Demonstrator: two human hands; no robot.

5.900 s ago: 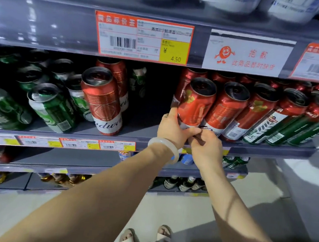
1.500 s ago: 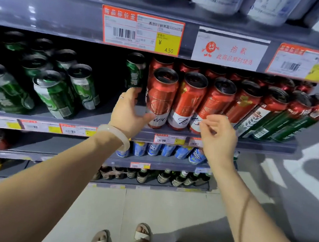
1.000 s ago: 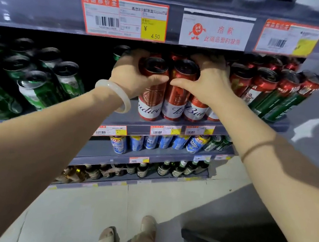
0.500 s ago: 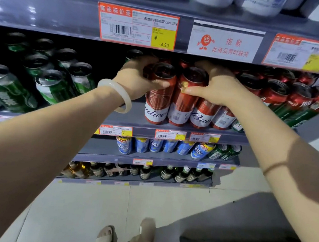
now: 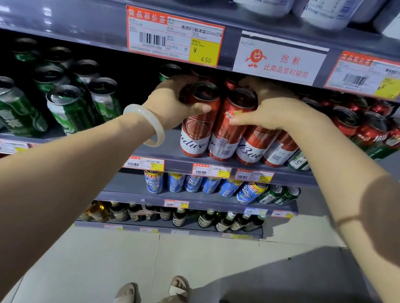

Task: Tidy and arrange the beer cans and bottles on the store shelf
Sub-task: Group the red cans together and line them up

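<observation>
The grey store shelf (image 5: 164,152) carries green cans (image 5: 71,112) at left and a tight block of tall red cans (image 5: 223,129) at centre, standing upright near its front edge. The left hand (image 5: 171,104) curls round the leftmost red can (image 5: 197,121), and the right hand (image 5: 268,111) wraps the upper part of the neighbouring red cans. These look rigid, smooth and probably heavy if full, so gripping mid-body or just under the rim should hold best.

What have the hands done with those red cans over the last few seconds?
A lone red beer can that stood to the left now stands in the red row. The left hand, open a moment ago, now holds it, and the right hand took a grip on the neighbouring red cans, pressing them together. The green beer cans and the yellow-and-red price label stayed put.
</observation>
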